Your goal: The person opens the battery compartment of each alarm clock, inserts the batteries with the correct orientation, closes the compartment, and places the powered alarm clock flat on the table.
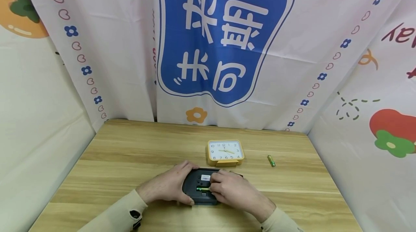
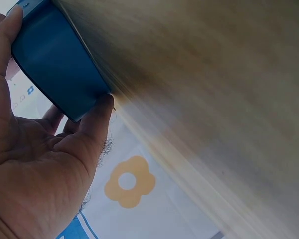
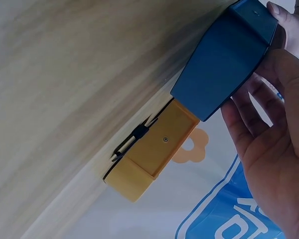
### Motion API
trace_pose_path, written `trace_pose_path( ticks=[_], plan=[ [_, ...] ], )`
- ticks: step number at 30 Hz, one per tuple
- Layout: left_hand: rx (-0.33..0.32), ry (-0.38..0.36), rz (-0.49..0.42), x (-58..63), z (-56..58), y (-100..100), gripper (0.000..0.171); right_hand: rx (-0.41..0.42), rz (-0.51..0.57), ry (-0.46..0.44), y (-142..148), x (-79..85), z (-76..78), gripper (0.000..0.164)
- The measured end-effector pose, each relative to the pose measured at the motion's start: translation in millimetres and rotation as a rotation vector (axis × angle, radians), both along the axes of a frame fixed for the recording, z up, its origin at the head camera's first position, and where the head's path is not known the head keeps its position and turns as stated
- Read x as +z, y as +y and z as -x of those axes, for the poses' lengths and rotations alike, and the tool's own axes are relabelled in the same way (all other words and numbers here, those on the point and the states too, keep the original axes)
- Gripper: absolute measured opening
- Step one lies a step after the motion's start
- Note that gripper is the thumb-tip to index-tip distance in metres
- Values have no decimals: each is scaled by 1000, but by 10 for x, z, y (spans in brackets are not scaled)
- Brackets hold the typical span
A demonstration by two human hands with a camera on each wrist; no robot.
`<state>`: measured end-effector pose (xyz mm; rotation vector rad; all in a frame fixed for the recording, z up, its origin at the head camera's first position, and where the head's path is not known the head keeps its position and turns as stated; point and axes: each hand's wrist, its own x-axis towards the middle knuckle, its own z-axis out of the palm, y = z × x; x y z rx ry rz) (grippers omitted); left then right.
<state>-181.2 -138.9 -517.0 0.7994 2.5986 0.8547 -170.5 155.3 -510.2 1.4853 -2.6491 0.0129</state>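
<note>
A black device point(image 1: 208, 201) with a white label and a battery slot in its upturned back lies near the front of the table. My left hand point(image 1: 170, 185) grips its left end, thumb at the near edge and fingers at the far edge. With my right hand point(image 1: 238, 192) I pinch a green-and-gold battery point(image 1: 203, 189) at the slot; my fingers hide its right end. In the left wrist view the left hand point(image 2: 45, 164) holds the device's smooth side point(image 2: 60, 64). The right wrist view shows the device point(image 3: 224, 64) beside the right hand point(image 3: 274, 134).
Just behind the device stands a yellow clock point(image 1: 225, 152) with a white dial. Another green-and-gold battery point(image 1: 271, 161) lies to its right on the wooden table point(image 1: 146, 141). A small dark thing point(image 3: 137, 134) of unclear kind shows by the clock. Printed cloth point(image 1: 130, 80) hangs around the table.
</note>
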Motion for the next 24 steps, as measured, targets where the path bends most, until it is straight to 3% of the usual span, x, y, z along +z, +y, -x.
trace_pose_path(
  ticks=[14,24],
  plan=[
    [-3,0,8,3,9,-3,112,-34,4,-77,39,11,24,14],
    [-6,-10,8,-1,15,-6,112,-23,71,-44,129,12,27,23]
  ],
)
